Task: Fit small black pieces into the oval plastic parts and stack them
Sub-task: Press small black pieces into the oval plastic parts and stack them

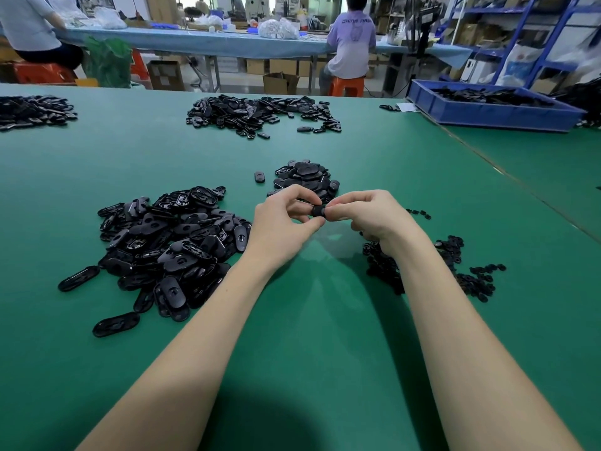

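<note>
A black oval part (318,211) was pinched between the fingertips of both hands, the left hand (286,219) and the right hand (374,216), above the green desk (309,320). A pile of oval parts (169,242) lay to the left, small black pieces (468,275) to the right, and a smaller heap (305,177) just beyond the hands.

Factory assembly floor: green worktables (292,320), part heaps (162,242), shelving (520,30).

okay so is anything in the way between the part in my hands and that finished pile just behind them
Nothing visible blocks it. Left hand and right hand pinch the black part above the green table; the finished pile lies directly beyond them.
</note>
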Available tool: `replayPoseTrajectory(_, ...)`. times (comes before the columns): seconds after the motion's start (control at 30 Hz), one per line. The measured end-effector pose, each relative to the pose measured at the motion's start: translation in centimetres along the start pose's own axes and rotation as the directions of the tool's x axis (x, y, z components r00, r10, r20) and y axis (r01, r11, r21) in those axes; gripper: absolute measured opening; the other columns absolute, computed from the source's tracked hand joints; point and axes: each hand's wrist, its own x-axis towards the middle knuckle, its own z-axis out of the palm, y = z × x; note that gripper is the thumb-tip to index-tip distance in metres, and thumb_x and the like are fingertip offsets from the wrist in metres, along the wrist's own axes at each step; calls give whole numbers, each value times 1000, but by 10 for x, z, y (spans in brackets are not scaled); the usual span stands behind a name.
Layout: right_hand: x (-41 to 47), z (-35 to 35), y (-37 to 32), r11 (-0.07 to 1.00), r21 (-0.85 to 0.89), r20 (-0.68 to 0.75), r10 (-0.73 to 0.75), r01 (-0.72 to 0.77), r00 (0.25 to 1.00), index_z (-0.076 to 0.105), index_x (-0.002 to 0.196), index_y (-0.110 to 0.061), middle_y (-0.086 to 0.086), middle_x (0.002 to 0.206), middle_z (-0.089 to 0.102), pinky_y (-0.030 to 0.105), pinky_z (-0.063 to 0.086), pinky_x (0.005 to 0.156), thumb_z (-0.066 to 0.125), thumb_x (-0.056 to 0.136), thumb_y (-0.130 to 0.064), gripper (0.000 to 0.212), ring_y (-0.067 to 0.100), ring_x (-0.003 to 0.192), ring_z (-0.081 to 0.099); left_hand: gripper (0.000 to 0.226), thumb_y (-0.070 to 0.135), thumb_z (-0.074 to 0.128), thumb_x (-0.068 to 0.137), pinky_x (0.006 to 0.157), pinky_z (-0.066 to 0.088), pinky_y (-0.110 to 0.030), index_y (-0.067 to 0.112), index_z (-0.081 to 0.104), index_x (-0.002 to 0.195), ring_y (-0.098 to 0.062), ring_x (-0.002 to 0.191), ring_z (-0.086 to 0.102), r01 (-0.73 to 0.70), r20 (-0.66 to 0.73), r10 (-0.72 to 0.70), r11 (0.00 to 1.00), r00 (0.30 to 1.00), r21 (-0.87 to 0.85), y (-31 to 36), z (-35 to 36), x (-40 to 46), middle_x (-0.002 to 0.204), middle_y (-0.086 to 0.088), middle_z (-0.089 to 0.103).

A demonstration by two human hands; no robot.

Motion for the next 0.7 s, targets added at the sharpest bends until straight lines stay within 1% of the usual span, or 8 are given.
replayPoseTrajectory(0.07, 1, 0, -1, 1000, -2, 0, 10, -10, 1000, 78, 78, -23, -2, 69, 62, 16, 22, 37, 81, 79, -17, 7, 11, 49, 32, 21, 12, 80, 79, 67, 42, -3, 24, 69, 92, 1, 67, 63, 15, 1, -15, 999, 1000, -28, 0, 0, 1, 79, 9, 76)
replayPoseTrajectory(0.17, 2, -4, 0, 1000, -29, 8, 12, -12, 1000, 74, 81, -24, -13, 51, 59, 14, 22, 34, 82, 80, -18, 11, 5, 37, 31, 22, 12, 81, 79, 68, 43, -4, 24, 70, 93, -1, 70, 64, 48, 28, -45, 996, 999, -80, -1, 0, 1, 79, 9, 77)
replayPoseTrajectory(0.27, 2, -9, 3, 998, -24, 40, 64, -63, 997, 76, 88, -26, -11, 68, 70, 16, 23, 36, 86, 78, -28, 14, 6, 41, 33, 22, 9, 81, 80, 70, 45, -9, 22, 69, 95, -3, 71, 65, 94, 89, -82, 985, 993, -148, -1, -3, 2, 83, 5, 78)
replayPoseTrajectory(0.37, 2, -14, 7, 995, 19, 98, 93, -95, 991, 79, 87, -29, -10, 85, 76, 19, 25, 42, 89, 72, -40, 22, 7, 50, 40, 19, 6, 77, 84, 65, 48, -16, 20, 69, 95, -8, 70, 63, 169, 152, -133, 952, 979, -255, 1, -4, 4, 85, 2, 77)
replayPoseTrajectory(0.47, 4, -16, 11, 995, 56, 151, 70, -80, 986, 78, 81, -32, -9, 93, 78, 20, 26, 44, 90, 68, -45, 22, 4, 49, 42, 9, 6, 71, 90, 61, 51, -18, 13, 68, 96, -12, 70, 65, 266, 190, -207, 886, 960, -380, 4, -3, 4, 79, -3, 74)
replayPoseTrajectory(0.53, 5, -13, 12, 996, 63, 159, 54, -64, 986, 77, 79, -33, -8, 95, 79, 20, 26, 45, 90, 68, -43, 20, 3, 48, 42, 8, 4, 70, 90, 61, 52, -18, 10, 68, 96, -11, 67, 65, 297, 184, -241, 862, 953, -410, 4, -2, 4, 74, -4, 72)
replayPoseTrajectory(0.6, 6, -11, 11, 998, 37, 139, 35, -41, 990, 77, 79, -32, -9, 90, 78, 21, 27, 46, 90, 69, -42, 19, 3, 48, 42, 8, 3, 70, 89, 63, 53, -17, 8, 68, 94, -10, 63, 65, 309, 168, -262, 861, 950, -405, 3, -1, 4, 71, -3, 72)
replayPoseTrajectory(0.7, 6, -10, 8, 999, -45, 96, -7, 11, 995, 78, 77, -32, -12, 71, 68, 21, 30, 48, 89, 71, -37, 13, 4, 49, 44, 9, 2, 70, 88, 66, 55, -17, 9, 68, 93, -10, 62, 67, 308, 142, -274, 865, 951, -396, 1, -1, 6, 70, -2, 73)
